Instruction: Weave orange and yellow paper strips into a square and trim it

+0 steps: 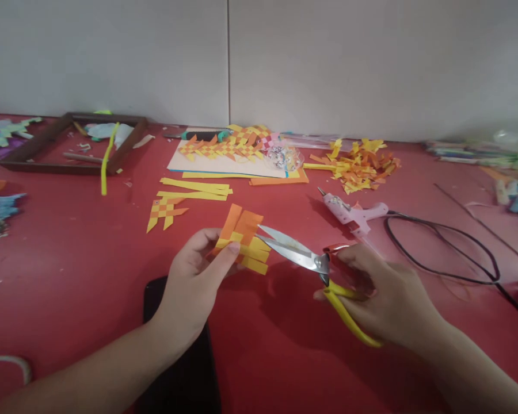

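Between the thumb and fingers of my left hand (198,276) is a small woven piece of orange and yellow paper strips (247,241), its strip ends sticking out upward and to the right. My right hand (384,293) grips scissors (293,253) with one red and one yellow handle. The blades are parted slightly, and their tips are at the right edge of the woven paper. Past my left hand lies a finished-looking woven paper fish (166,213), with loose yellow strips (196,188) just behind it.
A pink glue gun (354,213) with a black cord (453,230) lies to the right. Behind are a heap of paper scraps (362,164), woven fish on a cream sheet (190,164), and a brown frame (56,168). A dark flat object (185,368) lies under my left arm.
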`<move>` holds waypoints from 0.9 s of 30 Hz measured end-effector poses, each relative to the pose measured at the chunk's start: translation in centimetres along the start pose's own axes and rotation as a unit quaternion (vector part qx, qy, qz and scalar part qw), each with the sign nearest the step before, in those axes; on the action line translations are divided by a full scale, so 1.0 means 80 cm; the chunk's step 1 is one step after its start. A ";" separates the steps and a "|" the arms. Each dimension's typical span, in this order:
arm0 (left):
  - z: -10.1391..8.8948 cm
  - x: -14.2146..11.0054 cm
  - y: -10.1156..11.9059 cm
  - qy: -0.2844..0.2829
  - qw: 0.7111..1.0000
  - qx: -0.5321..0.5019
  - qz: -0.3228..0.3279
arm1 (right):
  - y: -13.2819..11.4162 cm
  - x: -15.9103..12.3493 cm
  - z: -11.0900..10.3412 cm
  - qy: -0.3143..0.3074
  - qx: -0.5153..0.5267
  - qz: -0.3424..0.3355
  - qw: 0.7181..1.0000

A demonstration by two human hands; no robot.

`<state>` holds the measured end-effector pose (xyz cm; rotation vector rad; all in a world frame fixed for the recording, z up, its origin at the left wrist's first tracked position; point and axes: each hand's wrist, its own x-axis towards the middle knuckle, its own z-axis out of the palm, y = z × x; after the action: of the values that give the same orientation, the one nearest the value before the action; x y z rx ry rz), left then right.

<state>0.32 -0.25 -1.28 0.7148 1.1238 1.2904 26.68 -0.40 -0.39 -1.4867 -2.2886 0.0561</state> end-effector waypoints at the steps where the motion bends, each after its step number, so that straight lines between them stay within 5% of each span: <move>1: 0.000 0.000 0.000 -0.009 1.000 0.005 0.005 | -0.001 0.000 0.001 -0.009 -0.002 -0.001 1.000; 8: -0.004 0.000 -0.003 -0.057 0.997 0.032 0.033 | -0.004 -0.001 0.007 -0.018 0.002 -0.023 1.000; 27: -0.005 -0.001 -0.005 -0.050 0.998 0.023 0.040 | -0.003 -0.001 0.005 0.015 -0.030 -0.034 0.999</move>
<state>0.10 -0.43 -1.76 0.8576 1.0556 1.2854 26.36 -0.49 -0.70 -1.4288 -2.3339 -0.0537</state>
